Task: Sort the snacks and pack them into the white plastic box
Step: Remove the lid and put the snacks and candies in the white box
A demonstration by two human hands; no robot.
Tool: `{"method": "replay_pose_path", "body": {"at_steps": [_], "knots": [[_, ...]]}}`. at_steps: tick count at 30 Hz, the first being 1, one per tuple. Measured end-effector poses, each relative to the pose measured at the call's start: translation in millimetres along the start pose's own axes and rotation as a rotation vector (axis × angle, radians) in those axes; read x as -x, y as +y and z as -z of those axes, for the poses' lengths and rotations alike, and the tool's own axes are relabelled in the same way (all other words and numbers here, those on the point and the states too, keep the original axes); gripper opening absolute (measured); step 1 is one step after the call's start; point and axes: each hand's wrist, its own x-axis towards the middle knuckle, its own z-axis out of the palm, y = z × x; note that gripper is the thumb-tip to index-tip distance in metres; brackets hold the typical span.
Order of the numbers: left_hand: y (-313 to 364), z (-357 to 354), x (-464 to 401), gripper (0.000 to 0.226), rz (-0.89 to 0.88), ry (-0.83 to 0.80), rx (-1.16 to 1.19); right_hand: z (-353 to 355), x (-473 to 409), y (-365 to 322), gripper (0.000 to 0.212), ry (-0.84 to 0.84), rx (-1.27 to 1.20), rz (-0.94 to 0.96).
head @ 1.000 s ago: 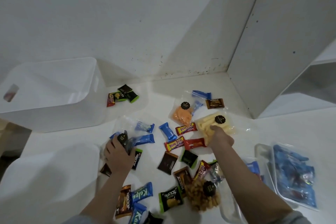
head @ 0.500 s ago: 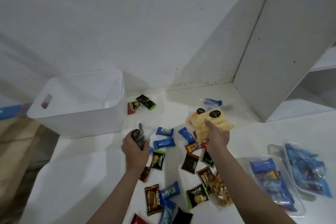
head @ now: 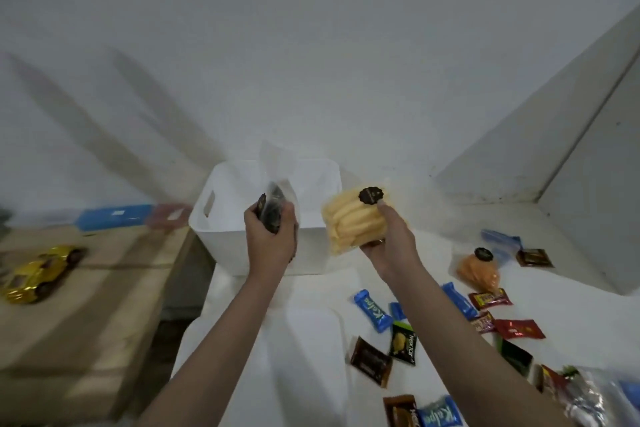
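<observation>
White plastic box (head: 221, 236) at the desk (head: 304, 340) far-left edge, interior largely hidden. Left hand (head: 272, 237), grip closed on a dark snack bag (head: 273, 211), at the near rim; right hand (head: 389, 239) grips a yellow stick-snack bag (head: 351, 222) just right of it. Loose wrapped snacks (head: 370, 310) lie right
</observation>
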Motion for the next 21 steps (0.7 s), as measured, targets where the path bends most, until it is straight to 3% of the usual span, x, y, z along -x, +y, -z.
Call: {"method": "replay_pose_path", "body": {"at_steps": [5,10,16,21], "knots": [[6.7,7.8,-68.6,0.048,-0.016,-0.082,0.017,-70.2,-23.5,12.3,0.039,0.014,0.293,0.063],[-10.5,-4.9,-123.4,0.054,0.042,-0.195,-0.027,-114.8,-62.7,28.4,0.057,0.062,0.559,0.031],[-62.7,-21.3,-169.3,0.057,0.218,-0.369,-0.202,-130.6,-121.0,50.7,0.064,0.064,0.682,-0.115],[-93.1,-34.1,-200.9,0.061,0.279,-0.606,-0.518,-125.1,-155.4,63.4,0.063,0.072,0.672,-0.163]]}}
